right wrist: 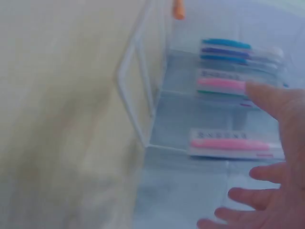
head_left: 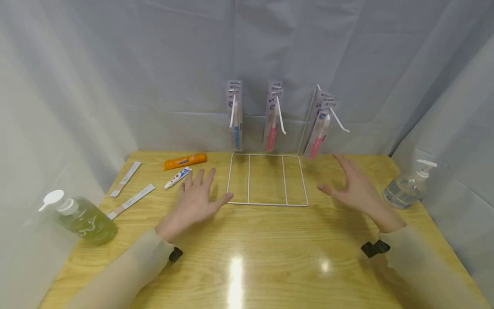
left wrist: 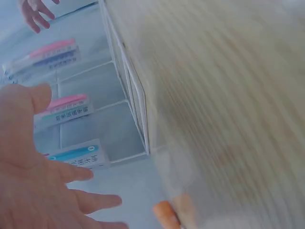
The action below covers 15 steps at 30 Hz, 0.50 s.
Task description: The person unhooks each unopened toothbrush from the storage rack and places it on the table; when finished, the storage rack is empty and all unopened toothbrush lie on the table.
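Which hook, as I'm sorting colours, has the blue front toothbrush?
The left hook: its front toothbrush is blue; the middle hook and right hook show pink.

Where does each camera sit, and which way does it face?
Head: on the head, looking forward and down at the wire rack and table; left hand, right hand and sleeves show.
Left wrist: on that wrist, facing the wire rack; left hand shows, right hand at upper left.
Right wrist: on that wrist, facing the wire rack; only the right hand shows.
Both wrist views share the packaged toothbrushes.
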{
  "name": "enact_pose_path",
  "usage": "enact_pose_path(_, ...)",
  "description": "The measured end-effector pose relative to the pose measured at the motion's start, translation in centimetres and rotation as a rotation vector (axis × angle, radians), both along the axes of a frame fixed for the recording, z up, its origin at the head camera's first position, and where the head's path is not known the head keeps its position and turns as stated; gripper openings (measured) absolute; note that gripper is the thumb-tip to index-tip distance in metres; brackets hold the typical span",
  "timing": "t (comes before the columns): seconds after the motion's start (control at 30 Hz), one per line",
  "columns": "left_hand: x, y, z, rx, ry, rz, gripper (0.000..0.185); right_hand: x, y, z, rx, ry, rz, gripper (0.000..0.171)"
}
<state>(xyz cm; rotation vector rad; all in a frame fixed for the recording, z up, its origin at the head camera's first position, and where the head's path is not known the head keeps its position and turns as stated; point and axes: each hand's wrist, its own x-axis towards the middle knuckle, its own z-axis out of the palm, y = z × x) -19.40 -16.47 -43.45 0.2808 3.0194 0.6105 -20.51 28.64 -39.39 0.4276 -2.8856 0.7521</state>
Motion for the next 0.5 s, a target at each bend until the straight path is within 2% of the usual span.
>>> enact_pose_path(0.13,-1.5,0.2,-0.2,0.179,-0.029,-0.019,0.094,-1.7,0.0,1.4,-0.278,0.008,-0.005,0.088)
enact_pose_path(0.23,-2.8,0.3,-0.6,0.324,-0.104,-0.005,0.078,-3.3,-0.1,2.2,-0.449,0.05,-0.014,0.071)
enact_pose_path(0.3,-3.6,0.4,-0.9,0.417,-0.167,0.025,0.069,-4.3,-0.2,2.7,-0.518,0.078,-0.022,0.062)
enact_pose_path(0.4,-4.4,0.6,-1.3,0.546,-0.259,0.079,0.061,-5.6,-0.4,3.1,-0.616,0.063,-0.019,0.052)
enact_pose_path(0.5,-5.0,1.0,-1.7,0.621,-0.298,0.104,0.059,-6.6,-0.8,3.3,-0.7,0.021,-0.027,0.048)
